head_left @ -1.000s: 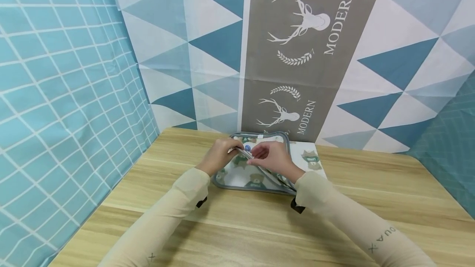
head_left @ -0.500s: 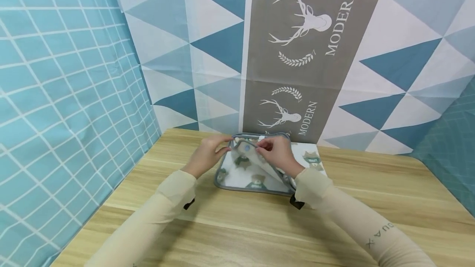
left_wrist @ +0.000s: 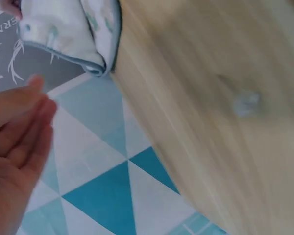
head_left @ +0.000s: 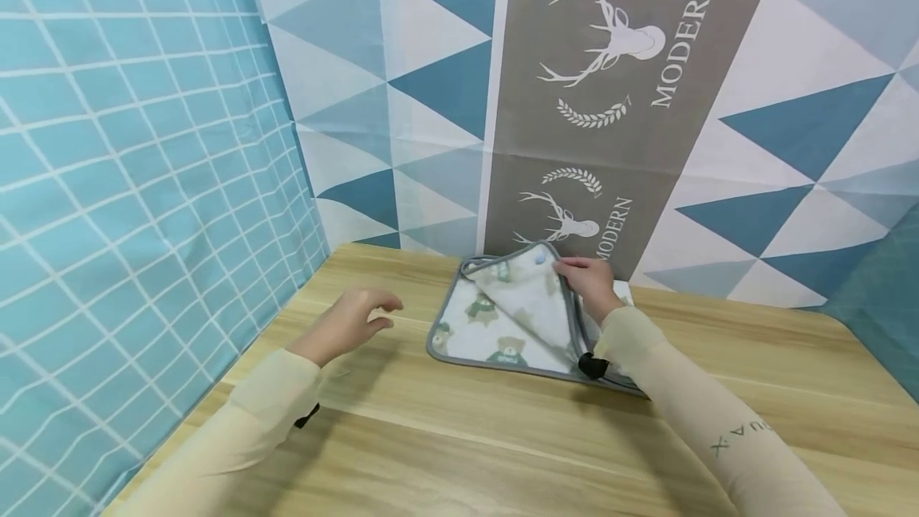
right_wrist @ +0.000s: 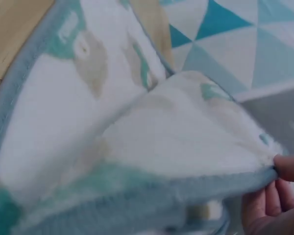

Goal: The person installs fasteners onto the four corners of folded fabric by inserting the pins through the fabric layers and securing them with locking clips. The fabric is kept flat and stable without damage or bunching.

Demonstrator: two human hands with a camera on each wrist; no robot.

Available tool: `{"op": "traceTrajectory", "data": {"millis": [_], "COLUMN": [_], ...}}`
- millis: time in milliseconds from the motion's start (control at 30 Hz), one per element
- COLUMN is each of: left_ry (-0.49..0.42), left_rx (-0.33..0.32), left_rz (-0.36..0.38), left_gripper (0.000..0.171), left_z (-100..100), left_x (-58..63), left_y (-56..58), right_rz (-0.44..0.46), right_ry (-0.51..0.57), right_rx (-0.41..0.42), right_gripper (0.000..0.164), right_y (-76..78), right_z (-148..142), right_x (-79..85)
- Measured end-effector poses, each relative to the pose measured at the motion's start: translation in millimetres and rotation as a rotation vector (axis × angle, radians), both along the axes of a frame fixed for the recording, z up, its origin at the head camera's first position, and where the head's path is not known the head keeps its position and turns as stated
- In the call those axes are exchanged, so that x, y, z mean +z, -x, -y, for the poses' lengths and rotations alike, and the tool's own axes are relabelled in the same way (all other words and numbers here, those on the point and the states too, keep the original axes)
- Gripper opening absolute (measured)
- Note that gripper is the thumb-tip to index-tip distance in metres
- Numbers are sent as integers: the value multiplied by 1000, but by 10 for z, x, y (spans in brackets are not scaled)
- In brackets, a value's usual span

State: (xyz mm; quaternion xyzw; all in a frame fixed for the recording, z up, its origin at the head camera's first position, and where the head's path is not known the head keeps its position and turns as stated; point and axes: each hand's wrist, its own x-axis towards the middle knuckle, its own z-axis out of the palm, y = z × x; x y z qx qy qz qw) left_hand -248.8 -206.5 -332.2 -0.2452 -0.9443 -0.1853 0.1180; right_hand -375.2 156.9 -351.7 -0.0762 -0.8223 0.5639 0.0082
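Note:
A white cloth (head_left: 467,333) with a bear print and grey edging lies on the table near the back wall. My right hand (head_left: 592,286) pinches an upper corner of its top layer and holds it raised and folded over. A small blue snap-like dot (head_left: 540,259) shows beside those fingers. In the right wrist view, the thumb and fingers (right_wrist: 289,169) grip the grey edge. My left hand (head_left: 348,321) is off to the left, apart from the cloth, fingers loosely bent and holding nothing. The cloth's lower layers are partly hidden behind the raised flap and right wrist.
A wood-grain table (head_left: 431,437) extends in front and to both sides. Behind stands a patterned backdrop (head_left: 438,102); a blue grid sheet (head_left: 143,182) hangs on the left. A small, blurred whitish thing (left_wrist: 247,103) appears over the table in the left wrist view.
The left hand has let go of the cloth and drawn away to the left. My right hand has pulled the corner up and to the right, turning the flap over.

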Motion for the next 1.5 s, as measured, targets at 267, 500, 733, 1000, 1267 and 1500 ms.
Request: {"op": "traceTrajectory", "data": {"millis": [267, 500, 733, 1000, 1267, 1500], "left_ry": [68, 72, 70, 63, 47, 85], "left_rx": [36, 44, 14, -28, -62, -59], "left_rz": [222, 311, 309, 310, 315, 292], "left_gripper": [20, 21, 21, 26, 30, 32], "left_z": [192, 314, 435, 530, 569, 556], "left_x": [-101, -110, -185, -274, -334, -360], "left_y": [-187, -271, -341, -368, -375, -362], "right_rz": [143, 112, -140, -458, -686, -630], "right_ry": [49, 52, -193, -507, -872, -974], "right_rx": [-112, -110, -60, 516, 995, 1052], "right_gripper": [41, 40, 32, 28, 36, 29], "right_y": [116, 74, -89, -430, -705, -752], "right_z": [-208, -197, 82, 600, 931, 1081], "right_x": [-276, -284, -73, -94, -244, -300]}}
